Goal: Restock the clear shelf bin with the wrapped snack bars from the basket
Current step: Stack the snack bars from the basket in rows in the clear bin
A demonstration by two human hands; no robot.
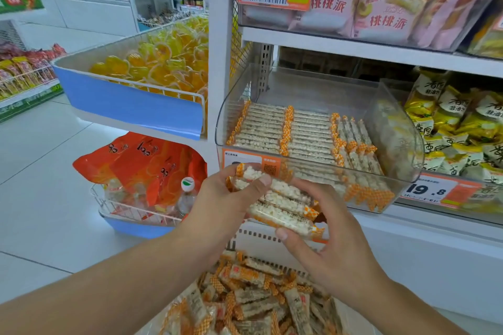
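Several snack bars [277, 202] pinched in a stack between left hand [217, 198] and right hand [334, 247], thumbs curled on top, likely squaring ends for neat rows. Held just below clear shelf bin [402, 144], at 12 o'clock from basket [258, 299]. Bin's raised front lip needs clearing. Orange jelly cups [152, 68] at 10 o'clock, yellow packets [457, 128] at 2.

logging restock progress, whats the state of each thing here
left hand: grips one end of a stack of bars
right hand: grips the other end
held bars: stacked, in front of the bin
clear bin: partly filled, bars in neat rows
basket: holds many loose bars
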